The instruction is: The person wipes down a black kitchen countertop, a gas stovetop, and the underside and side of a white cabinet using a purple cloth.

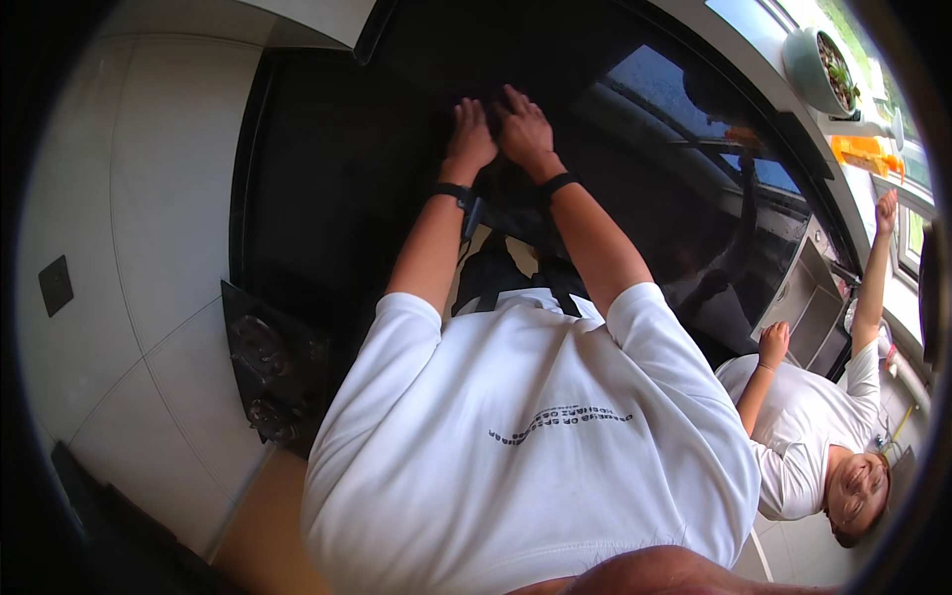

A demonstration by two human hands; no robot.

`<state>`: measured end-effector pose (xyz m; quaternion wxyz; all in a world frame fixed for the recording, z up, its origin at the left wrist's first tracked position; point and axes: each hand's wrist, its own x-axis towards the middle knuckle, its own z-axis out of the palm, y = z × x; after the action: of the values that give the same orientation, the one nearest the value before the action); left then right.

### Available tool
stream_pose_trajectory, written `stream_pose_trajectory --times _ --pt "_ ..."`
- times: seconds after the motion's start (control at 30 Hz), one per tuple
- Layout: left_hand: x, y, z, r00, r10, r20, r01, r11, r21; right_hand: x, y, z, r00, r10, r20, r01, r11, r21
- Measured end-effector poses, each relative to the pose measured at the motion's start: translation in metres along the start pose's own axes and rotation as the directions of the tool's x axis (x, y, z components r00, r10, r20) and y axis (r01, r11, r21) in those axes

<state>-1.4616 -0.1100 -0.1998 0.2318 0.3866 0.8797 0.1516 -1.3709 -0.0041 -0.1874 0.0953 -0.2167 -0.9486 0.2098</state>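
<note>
My left hand [472, 138] and my right hand [525, 128] reach out side by side over a glossy black countertop [357, 163]. Their fingers are stretched forward, and the thumbs lie close to each other. Neither hand shows an object in its grasp. The surface under the fingertips is too dark to tell whether anything thin lies there. Black bands circle both wrists, and a small dark device [471, 217] hangs at the left one.
A gas hob [269, 357] is at the left by the tiled wall [178, 186]. To the right are a steel sink [799, 297] and another person [811, 431] with one arm raised towards the window. A potted plant [822, 71] and an orange bottle [866, 155] stand on the sill.
</note>
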Motion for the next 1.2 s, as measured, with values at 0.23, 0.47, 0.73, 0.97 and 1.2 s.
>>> stream_pose_trajectory --times 0.23,0.47,0.73,0.97,1.2 --pt "0.025 0.085 0.029 0.955 0.272 0.115 -0.243 0.946 -0.216 -0.001 0.088 -0.044 0.947 0.317 -0.055 -0.321 0.938 -0.127" --pt "-0.023 0.076 0.03 0.964 0.237 0.118 -0.216 0.963 -0.163 0.002 0.095 -0.022 0.849 0.525 -0.068 -0.504 0.762 -0.407" --pt "-0.074 -0.038 -0.014 0.875 -0.481 0.049 0.466 0.866 0.183 0.031 -0.095 0.001 0.89 0.233 0.392 -0.135 0.956 -0.262" --pt "-0.127 -0.116 -0.093 0.638 -0.705 0.308 0.649 0.709 0.277 -0.014 -0.18 0.062 0.867 -0.157 0.473 0.165 0.986 0.024" --pt "-0.098 -0.082 -0.07 0.846 -0.52 0.114 0.489 0.844 0.22 0.011 -0.122 0.023 0.893 0.1 0.439 -0.067 0.994 -0.091"
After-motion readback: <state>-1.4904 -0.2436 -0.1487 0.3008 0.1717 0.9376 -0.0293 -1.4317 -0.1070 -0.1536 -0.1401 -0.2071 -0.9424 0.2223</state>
